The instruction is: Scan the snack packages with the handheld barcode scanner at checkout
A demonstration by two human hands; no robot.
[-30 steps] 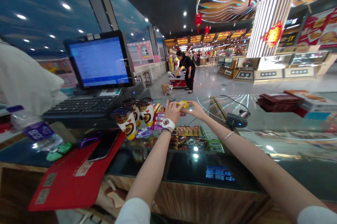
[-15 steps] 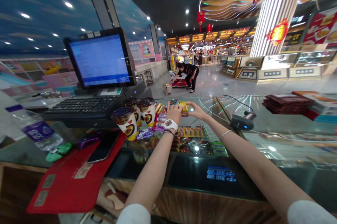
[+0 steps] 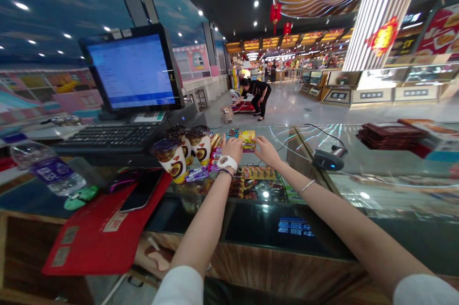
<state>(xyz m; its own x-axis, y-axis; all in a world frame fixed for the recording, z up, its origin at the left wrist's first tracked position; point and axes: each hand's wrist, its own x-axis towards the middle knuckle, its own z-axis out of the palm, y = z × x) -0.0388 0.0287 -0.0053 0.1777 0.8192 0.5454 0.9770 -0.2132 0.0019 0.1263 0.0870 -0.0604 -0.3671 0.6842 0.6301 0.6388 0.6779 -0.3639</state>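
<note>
On the glass counter, my left hand has its fingers bent against the left side of a small yellow packet. My right hand pinches at the packet's right edge with thumb and fingertips. A blue packet lies just behind my left hand. Beside it on the left are purple-and-white candy rolls and several lidded paper cups. The fingers partly cover the packet, so its lower edge is hard to make out.
Left of the hands stand a monitor, keyboard and water bottle. A phone lies on a red mat. To the right are a barcode scanner and dark red packs. Beyond, a person bends toward a dog.
My right fingers have come in closer against the yellow packet's right edge. My left hand has shifted slightly left, showing more of the packet. The head view has tilted a little.
</note>
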